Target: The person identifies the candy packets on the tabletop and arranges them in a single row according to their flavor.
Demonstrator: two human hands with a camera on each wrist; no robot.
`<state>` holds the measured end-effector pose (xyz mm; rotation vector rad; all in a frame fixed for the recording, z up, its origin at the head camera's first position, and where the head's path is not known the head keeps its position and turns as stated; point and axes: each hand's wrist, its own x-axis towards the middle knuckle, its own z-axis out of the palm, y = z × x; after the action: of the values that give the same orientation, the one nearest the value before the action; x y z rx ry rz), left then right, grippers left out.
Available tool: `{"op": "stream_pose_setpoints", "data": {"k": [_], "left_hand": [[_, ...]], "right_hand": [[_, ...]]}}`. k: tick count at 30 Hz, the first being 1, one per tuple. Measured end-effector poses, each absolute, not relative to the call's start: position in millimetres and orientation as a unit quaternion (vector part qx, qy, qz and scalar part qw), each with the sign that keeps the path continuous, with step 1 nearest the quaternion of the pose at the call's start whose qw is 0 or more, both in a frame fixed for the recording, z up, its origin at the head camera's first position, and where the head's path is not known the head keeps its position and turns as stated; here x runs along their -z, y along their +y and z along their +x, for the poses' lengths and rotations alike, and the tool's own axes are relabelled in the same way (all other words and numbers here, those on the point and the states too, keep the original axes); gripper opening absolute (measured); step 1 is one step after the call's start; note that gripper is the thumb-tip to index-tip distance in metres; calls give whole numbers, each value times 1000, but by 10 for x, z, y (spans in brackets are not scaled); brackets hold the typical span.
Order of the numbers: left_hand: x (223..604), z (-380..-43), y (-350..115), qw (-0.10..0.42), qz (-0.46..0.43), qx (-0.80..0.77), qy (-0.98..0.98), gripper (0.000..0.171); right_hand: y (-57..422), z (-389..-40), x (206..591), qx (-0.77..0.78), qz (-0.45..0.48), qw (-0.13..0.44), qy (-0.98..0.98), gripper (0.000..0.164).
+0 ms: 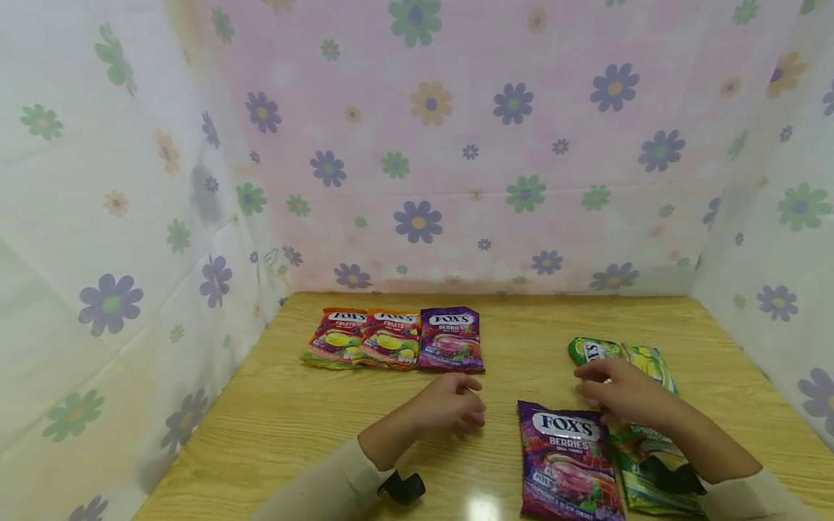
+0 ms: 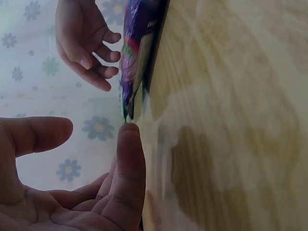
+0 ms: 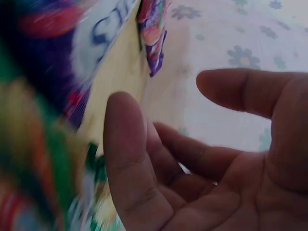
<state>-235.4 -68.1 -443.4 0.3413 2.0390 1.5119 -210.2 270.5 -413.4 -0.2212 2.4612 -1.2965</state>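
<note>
In the head view my left hand [image 1: 439,405] hovers over the middle of the table, fingers loosely bent and nothing in them. My right hand [image 1: 625,391] is over the green candy bags at the right, thumb and fingers apart, also holding nothing. Beneath it lie a green bag [image 1: 651,362] at the back and a green "Spring" bag [image 1: 641,463] nearer me, both partly hidden by the hand and wrist. Left of these, a purple Berries candy bag [image 1: 567,463] lies face up. The left wrist view shows the left hand's thumb and fingers [image 2: 130,168] spread apart.
At the back left, two orange-red Fruits bags, a left one [image 1: 337,339] and a right one [image 1: 391,340], overlap beside another purple Berries bag [image 1: 451,340]. The wooden table [image 1: 521,325] is walled by flower-patterned cloth [image 1: 365,239] at the back and sides.
</note>
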Motion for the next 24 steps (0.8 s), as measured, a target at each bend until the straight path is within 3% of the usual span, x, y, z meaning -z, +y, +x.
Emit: {"op": "stream_pose_setpoints", "data": {"k": [11, 18, 24], "left_hand": [[4424, -2193, -476, 384, 157, -563, 715, 47], [4413, -2114, -387, 417, 162, -562, 696, 45], [4429, -2087, -333, 441, 170, -567, 674, 44]], "right_hand": [[3016, -1905, 4148, 500, -93, 244, 826, 56], [3048, -1810, 4140, 452, -92, 262, 848, 42], [2965, -1754, 4166, 447, -74, 280, 846, 47]]}}
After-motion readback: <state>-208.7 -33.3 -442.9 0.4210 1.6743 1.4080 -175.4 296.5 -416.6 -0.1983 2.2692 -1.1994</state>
